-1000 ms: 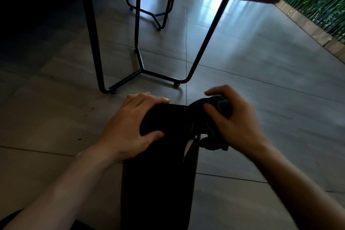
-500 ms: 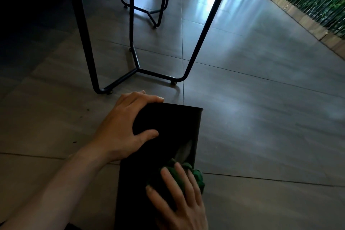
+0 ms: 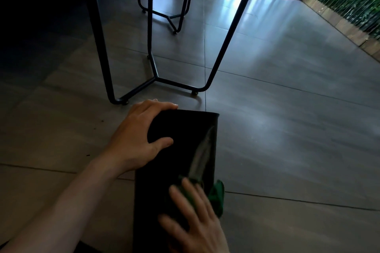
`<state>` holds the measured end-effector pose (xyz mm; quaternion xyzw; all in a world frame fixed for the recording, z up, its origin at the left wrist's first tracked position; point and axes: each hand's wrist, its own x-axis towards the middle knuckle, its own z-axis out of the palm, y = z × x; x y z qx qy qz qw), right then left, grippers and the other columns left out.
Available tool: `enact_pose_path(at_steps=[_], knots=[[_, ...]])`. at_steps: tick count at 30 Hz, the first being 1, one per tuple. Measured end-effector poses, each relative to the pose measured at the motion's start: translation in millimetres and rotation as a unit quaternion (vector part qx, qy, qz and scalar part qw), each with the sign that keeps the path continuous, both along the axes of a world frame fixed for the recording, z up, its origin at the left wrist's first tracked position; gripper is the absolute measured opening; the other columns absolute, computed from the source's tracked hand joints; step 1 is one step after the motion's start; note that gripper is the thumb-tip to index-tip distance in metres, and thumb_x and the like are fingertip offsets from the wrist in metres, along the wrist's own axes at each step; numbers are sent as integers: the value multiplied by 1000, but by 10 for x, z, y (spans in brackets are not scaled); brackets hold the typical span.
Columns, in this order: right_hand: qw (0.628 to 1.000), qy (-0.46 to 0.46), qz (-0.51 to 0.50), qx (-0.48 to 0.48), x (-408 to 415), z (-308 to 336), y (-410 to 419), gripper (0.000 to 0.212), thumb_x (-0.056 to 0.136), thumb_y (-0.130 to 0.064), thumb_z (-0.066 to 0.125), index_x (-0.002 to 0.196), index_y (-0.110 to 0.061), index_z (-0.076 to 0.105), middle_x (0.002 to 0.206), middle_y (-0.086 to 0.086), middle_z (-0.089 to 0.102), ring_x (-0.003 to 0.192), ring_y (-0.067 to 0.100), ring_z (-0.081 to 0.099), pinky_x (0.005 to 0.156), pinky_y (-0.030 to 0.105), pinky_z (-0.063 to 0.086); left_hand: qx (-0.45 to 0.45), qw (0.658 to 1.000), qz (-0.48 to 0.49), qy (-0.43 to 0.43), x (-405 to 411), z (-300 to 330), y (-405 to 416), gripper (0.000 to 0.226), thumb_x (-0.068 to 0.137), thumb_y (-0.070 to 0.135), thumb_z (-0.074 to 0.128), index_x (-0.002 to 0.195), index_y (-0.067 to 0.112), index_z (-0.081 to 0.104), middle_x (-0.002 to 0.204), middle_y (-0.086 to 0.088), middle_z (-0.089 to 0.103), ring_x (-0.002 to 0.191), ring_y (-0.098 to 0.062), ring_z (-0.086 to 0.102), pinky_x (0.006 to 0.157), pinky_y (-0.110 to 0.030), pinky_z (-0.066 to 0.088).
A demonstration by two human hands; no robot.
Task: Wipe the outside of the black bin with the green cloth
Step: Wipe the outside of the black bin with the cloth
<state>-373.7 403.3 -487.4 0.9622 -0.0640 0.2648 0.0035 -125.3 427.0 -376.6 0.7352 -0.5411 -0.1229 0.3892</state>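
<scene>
On the grey tiled floor (image 3: 287, 139), just before the black metal table legs (image 3: 156, 76), the black bin (image 3: 181, 150) lies on its side. The left hand (image 3: 139, 135) grips its far end, fingers curled over the edge and thumb on top. Nearer the camera, the right hand (image 3: 195, 222), blurred, presses spread fingers flat on the green cloth (image 3: 216, 197) against the bin's upper right side.

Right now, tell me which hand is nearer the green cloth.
The right hand: it presses flat on the green cloth, against the black bin's near end. The left hand grips the bin's far end, away from the cloth.
</scene>
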Motion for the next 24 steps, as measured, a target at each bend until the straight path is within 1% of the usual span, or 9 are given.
enact_pose_path(at_steps=[4,7,9,11,13,16,19,21,24], knots=[[996,34,50,-63,-197,9,-153,33,102,-34,61,133,-35,52,159,8,42,148,34,40,112,48,44,-2,1000,-15,6,-48,9,-12,72,75,29,83,137,44,49,140,14,49,145,-7,30,114,-29,29],[992,-67,-76,75,144,315,-526,44,90,-20,74,128,-27,53,155,9,40,149,36,37,109,54,47,1,1000,-11,18,-47,41,-14,72,75,26,83,137,42,50,139,13,50,143,-9,32,115,-37,34],[960,-142,-172,172,429,536,-687,47,89,-15,68,130,-26,51,155,6,35,150,34,32,111,54,46,0,1000,-21,18,-54,49,-7,72,75,24,83,137,42,51,139,14,49,143,-8,33,115,-36,35],[944,-168,-200,202,573,586,-676,43,91,-18,58,133,-26,49,156,6,31,151,34,30,111,56,45,-3,1000,-22,12,-57,37,-5,72,75,23,84,137,41,51,138,14,50,143,-8,33,115,-36,34],[966,-130,-166,152,501,428,-503,39,95,-24,58,132,-27,51,158,8,32,151,36,29,111,57,44,-5,1000,-10,15,-23,20,-4,72,75,22,83,137,40,51,138,14,50,142,-10,35,115,-39,35],[999,-29,-37,20,85,13,-101,33,100,-36,61,131,-32,54,158,9,38,150,37,35,113,53,42,-4,1000,1,23,36,-2,7,72,74,23,84,136,41,52,136,14,51,140,-11,37,115,-40,36],[994,66,42,-79,-227,-116,-6,35,103,-40,57,137,-41,51,161,5,39,150,33,35,114,45,41,-11,1000,-17,21,3,-15,-9,72,74,25,85,135,45,51,137,17,50,143,-6,34,115,-34,34],[998,40,33,-43,-142,-14,-154,38,100,-34,62,136,-37,51,160,8,38,150,34,35,115,47,41,-13,1000,-18,22,-9,-6,-29,72,74,24,84,135,44,51,138,15,50,143,-7,34,116,-37,34],[985,-74,-101,116,292,317,-455,50,89,-22,73,133,-30,51,158,7,34,153,33,28,112,53,44,-8,999,-19,29,5,10,-35,72,74,23,84,136,41,51,138,13,50,142,-11,37,115,-45,37]])
